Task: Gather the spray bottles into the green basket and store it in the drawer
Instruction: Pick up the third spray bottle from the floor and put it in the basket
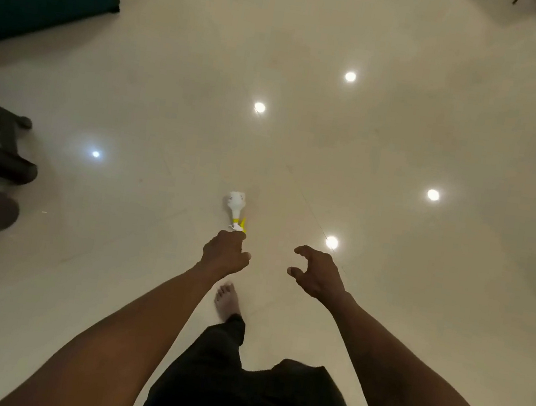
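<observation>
The head of the white spray bottle [236, 204] is largely hidden inside the left hand [225, 253], which grips it above the floor [407, 136]. The right hand [316, 275] is held empty, fingers loosely curled. A chair base [2, 145] is cut off at the left edge.

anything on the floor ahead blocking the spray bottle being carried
Nothing visible. The left hand grips the spray bottle, the floor ahead shows only light glare, and the chair base sits off left. No basket shows.
</observation>
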Tool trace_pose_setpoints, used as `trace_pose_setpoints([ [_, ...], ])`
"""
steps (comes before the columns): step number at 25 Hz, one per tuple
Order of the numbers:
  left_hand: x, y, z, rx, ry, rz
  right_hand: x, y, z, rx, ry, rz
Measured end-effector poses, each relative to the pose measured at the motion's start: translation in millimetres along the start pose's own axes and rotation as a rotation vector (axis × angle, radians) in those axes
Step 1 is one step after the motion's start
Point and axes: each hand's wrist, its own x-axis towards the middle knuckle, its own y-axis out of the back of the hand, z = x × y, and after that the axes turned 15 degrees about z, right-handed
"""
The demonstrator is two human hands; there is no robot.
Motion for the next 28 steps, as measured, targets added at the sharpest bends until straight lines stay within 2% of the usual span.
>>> trace_pose_setpoints([
  [6,91.8,38.5,-34.3,-0.046,0.147,0.040,86.8,-33.1,-81.0,0.060,0.050,-0.044],
  [12,177.7,10.0,-49.1,-0.117,0.319,0.050,193.2,-78.7,-94.3,0.027,0.095,-0.132],
  [17,265.2,-80.6,-83.7,-0.212,0.459,-0.009,294.1,-168.1,-82.1,0.053,0.044,-0.140],
  [23,397.6,-254.3,-149.4,-0.252,0.589,-0.006,411.1,-346.6,-17.8,0.074,0.016,-0.159],
  [28,462.5,-363.7,-183.7,-0.254,0.581,-0.058,456.6,-450.2,42.7,0.048,-0.002,-0.191],
])
